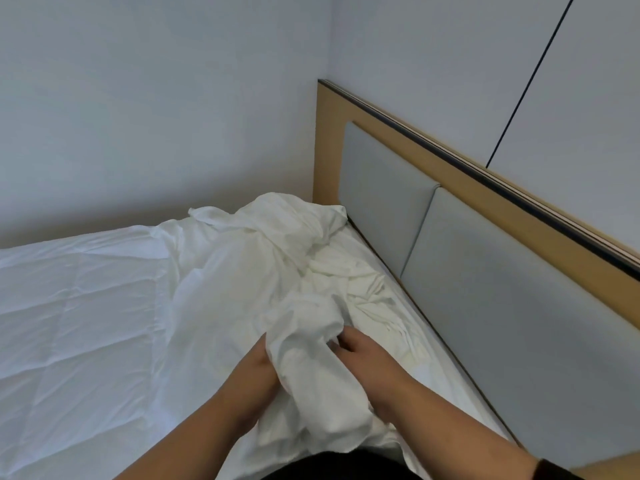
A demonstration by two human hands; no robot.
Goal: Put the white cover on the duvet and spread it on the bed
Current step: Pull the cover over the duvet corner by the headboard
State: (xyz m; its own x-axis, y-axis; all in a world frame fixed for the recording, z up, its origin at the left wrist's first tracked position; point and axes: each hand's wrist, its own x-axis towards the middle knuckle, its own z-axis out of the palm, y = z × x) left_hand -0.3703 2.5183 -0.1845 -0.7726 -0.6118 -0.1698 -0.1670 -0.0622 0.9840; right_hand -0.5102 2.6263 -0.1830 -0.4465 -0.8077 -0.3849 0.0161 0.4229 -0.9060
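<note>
1. The cover (304, 344) is lying bunched in a crumpled heap on the bed (446, 386), running from the corner by the headboard (485, 268) down to the near edge, where both hands are meeting it.
2. The duvet (79, 306) is lying flat across the left part of the bed (its quilted stitching is showing), with the cover's heap overlapping its right side.
3. The left hand (258, 358) is reaching into the cloth from the left; its fingers are hidden under a fold, so I cannot tell how far they are curled or what they are holding.
4. The right hand (363, 351) is gripping the bunched cover from the right, fingers curled into the fabric.
5. A dark sleeve (554, 471) is showing at the right wrist.
6. Pale walls (138, 98) are meeting behind the headboard's corner.
</note>
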